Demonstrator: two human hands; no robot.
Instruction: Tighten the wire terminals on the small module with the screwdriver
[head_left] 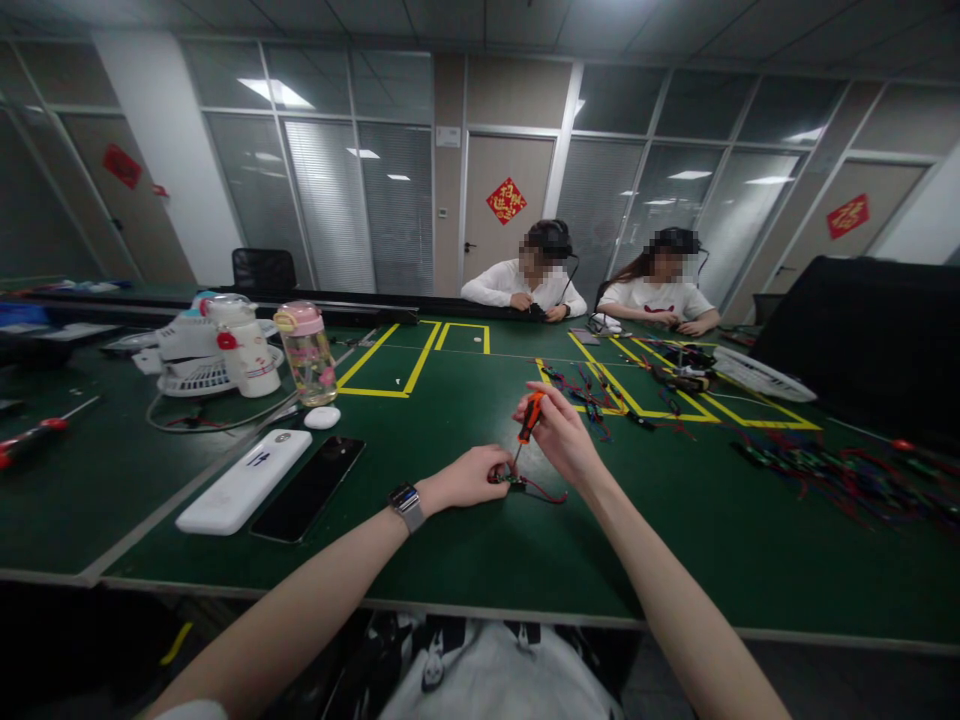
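My right hand (559, 430) is wrapped round the orange and black handle of a screwdriver (531, 418). Its shaft slants down, and the tip meets or nearly meets a small green circuit board (516, 481) on the table. My left hand (474, 475), with a watch on the wrist, pinches that board at its left side and holds it against the green surface. From the board's right end a red and dark wire (549, 495) curls out. The exact spot under the tip is too small to make out.
Wired boards (585, 390) lie inside yellow tape at centre right, with a larger heap (832, 465) at the right. On the left are a phone (309, 490), a white power bank (246, 482), a pink-lidded bottle (307, 355) and another screwdriver (49, 430). Two people sit across.
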